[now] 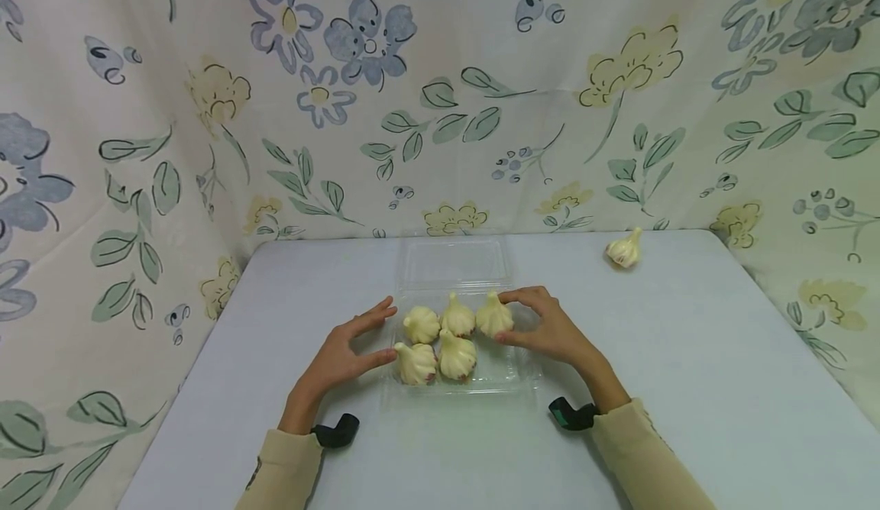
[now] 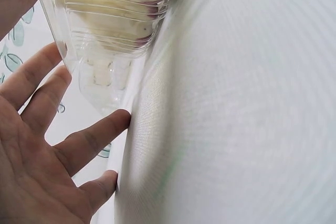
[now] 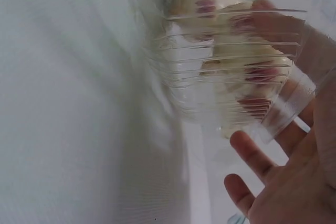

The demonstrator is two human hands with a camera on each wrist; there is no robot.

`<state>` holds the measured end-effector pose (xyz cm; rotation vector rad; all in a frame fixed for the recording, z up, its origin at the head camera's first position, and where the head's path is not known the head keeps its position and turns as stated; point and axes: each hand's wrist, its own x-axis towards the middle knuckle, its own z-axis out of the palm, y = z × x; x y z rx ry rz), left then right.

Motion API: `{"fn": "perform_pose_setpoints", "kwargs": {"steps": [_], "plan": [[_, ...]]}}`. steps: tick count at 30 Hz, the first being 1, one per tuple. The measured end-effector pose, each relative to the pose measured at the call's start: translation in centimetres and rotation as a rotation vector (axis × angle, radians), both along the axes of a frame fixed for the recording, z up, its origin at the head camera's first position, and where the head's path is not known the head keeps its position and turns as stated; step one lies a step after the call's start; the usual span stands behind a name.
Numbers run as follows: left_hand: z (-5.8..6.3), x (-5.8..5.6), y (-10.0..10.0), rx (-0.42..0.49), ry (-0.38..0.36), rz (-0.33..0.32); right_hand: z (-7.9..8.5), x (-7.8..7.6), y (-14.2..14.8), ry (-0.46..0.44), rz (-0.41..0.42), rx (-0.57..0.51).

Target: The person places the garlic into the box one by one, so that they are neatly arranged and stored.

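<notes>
A clear plastic clamshell box (image 1: 505,372) lies with its lid (image 1: 454,262) folded back. Inside are several pale garlic bulbs, including a front-left one (image 1: 416,363) and a front-middle one (image 1: 457,356). With thumb and fingers, my right hand (image 1: 550,327) pinches the back-right garlic bulb (image 1: 494,315) over the box; through the ridged wall its purple-marked base shows in the right wrist view. My left hand (image 1: 351,350) stays at the box's left side, fingers spread. Its fingertips are right at the rim, seen in the left wrist view, and the thumb tip is close by the front-left bulb.
One more garlic bulb (image 1: 624,249) sits by itself near the back right of the white table (image 1: 687,357). Floral cloth (image 1: 440,113) hangs behind the table and along both sides. Black wrist-worn devices (image 1: 337,431) stick out below both hands.
</notes>
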<state>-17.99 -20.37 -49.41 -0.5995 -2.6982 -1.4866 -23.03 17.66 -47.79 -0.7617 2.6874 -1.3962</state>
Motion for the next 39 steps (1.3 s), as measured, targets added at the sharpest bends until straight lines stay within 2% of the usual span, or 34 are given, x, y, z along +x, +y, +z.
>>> {"fn": "perform_pose_setpoints", "kwargs": {"steps": [14,29,39], "plan": [[0.01,-0.08,0.07,-0.003,-0.008,0.001,-0.05,-0.07,-0.16,0.056,0.003,0.054],[0.13,0.05,0.06,0.0,0.0,-0.002,-0.02,-0.03,-0.24,0.067,0.033,0.066],[0.09,0.05,0.05,-0.001,-0.001,-0.003,0.34,0.2,-0.48,0.077,0.018,0.127]]}}
